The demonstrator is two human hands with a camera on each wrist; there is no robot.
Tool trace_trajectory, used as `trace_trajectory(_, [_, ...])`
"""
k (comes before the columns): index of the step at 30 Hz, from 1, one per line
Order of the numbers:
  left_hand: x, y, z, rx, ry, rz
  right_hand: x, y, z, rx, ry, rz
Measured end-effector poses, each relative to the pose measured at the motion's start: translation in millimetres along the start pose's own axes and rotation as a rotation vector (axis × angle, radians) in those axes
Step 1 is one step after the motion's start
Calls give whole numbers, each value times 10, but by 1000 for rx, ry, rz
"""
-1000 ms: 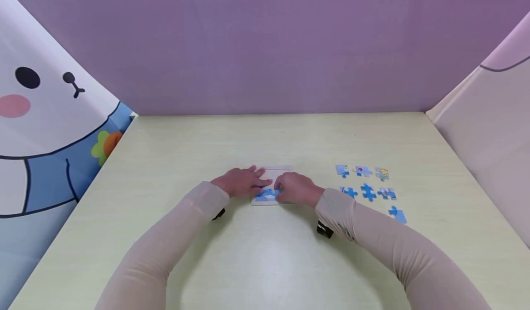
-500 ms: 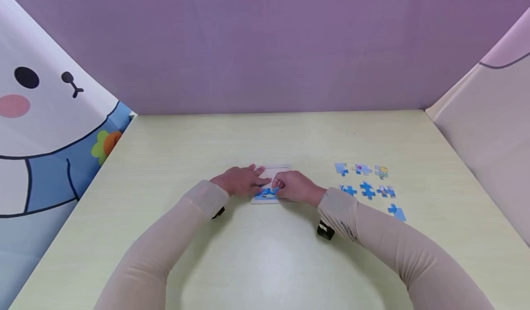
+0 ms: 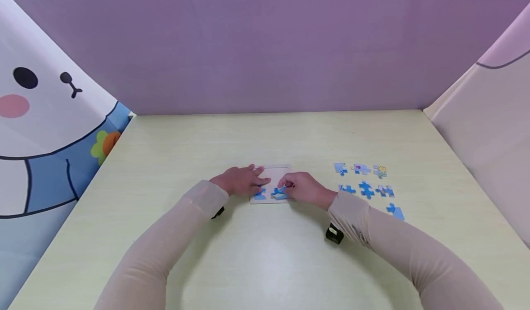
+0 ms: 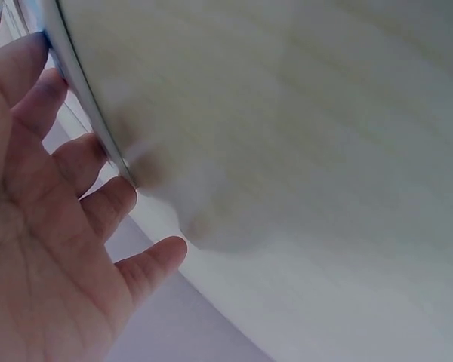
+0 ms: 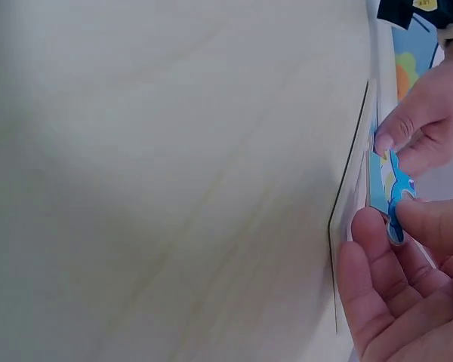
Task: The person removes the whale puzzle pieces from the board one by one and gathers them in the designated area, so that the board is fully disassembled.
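A shallow white puzzle tray (image 3: 267, 202) lies on the table in front of me. My left hand (image 3: 240, 181) rests on its left side with the fingers spread; in the left wrist view the fingertips touch the tray's edge. A blue puzzle piece (image 3: 260, 194) lies in the tray's lower left corner, partly under that hand. My right hand (image 3: 304, 188) pinches another blue puzzle piece (image 3: 279, 193) between thumb and fingers, over the tray's lower right part. The right wrist view shows this held piece (image 5: 398, 215) tilted, its far end near the left thumb.
Several loose puzzle pieces (image 3: 366, 189) lie in rough rows on the pale table (image 3: 265, 255) to the right of the tray. A purple partition (image 3: 265, 48) stands along the table's back edge, with printed cloth at the left side.
My right hand has moved a little to the right, drawing its puzzle piece away from the left one, so a gap shows between them. The left hand stays in place.
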State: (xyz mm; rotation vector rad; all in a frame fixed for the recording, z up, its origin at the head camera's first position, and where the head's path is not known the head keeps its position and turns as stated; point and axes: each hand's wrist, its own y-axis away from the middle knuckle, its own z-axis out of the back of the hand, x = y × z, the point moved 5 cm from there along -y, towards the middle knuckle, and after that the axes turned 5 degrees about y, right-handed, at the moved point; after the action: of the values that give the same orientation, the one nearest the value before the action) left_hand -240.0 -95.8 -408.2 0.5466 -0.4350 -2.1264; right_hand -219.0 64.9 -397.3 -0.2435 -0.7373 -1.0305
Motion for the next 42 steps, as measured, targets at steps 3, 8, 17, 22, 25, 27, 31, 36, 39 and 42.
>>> trace_trajectory(3, [-10,18,12,2,1,-10,-30,45,29,-5,-6,8])
trace_trajectory(8, [-18,52,24,-2,15,-18,-94,136,92,-8,-17,21])
trace_trajectory(17, [-16,72,13,-25,46,-30,-295,271,199,-11,-7,-47])
trace_trajectory(22, [-18,68,7,-46,45,-44,-384,384,289,-15,-13,-31])
trace_trajectory(25, [-14,65,5,-58,47,-50,-442,455,350,-16,-11,-31])
trace_trajectory(27, [-4,60,3,-64,48,-47,-477,500,395,-20,-5,-40])
trace_trajectory(31, [1,57,-1,-63,47,-42,-566,583,466,-34,17,-57])
trace_trajectory(36, [-1,58,-2,-62,46,-44,-662,675,531,-38,33,-70])
trace_trajectory(39, [-7,59,2,-63,45,-45,-717,729,575,-38,41,-77])
trace_trajectory(42, [-13,63,8,-62,51,-43,-772,774,626,-32,48,-78])
